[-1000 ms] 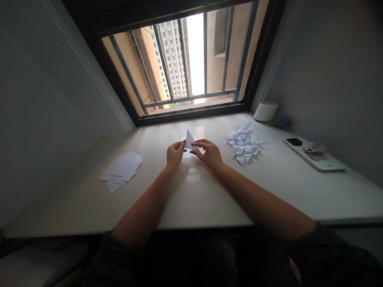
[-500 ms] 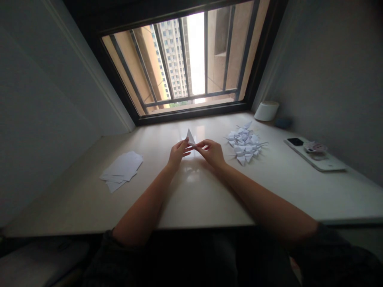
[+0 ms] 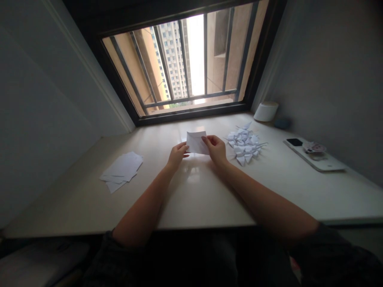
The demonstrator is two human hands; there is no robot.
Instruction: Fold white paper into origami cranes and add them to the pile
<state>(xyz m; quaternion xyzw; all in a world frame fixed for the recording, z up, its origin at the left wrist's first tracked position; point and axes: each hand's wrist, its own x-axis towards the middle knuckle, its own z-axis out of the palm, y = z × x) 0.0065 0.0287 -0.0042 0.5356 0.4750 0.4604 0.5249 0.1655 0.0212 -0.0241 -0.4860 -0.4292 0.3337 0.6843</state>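
Note:
Between my two hands is a sheet of white paper (image 3: pixel 196 143), opened out to a roughly square shape with faint creases. My left hand (image 3: pixel 177 154) pinches its left edge low down, thumb on the near face. On the other side, my right hand (image 3: pixel 216 149) grips the right edge, its thumb pressed on the face near the upper corner. The paper is held up above the white tabletop (image 3: pixel 191 199). Just right of my right hand lies a pile of folded white paper pieces (image 3: pixel 244 143) with thin pointed ends.
A loose stack of white paper sheets (image 3: pixel 122 169) lies on the left. Toward the right wall are a white tablet-like slab (image 3: pixel 326 163) with a dark phone-like item (image 3: pixel 295 142) and a small round object (image 3: pixel 314 147) on it. A white cup-like container (image 3: pixel 266 111) stands behind, below the barred window.
The paper went from a narrow pointed triangle to a wider, opened square. My right hand moved slightly right and up its edge; my left hand stayed nearly in place.

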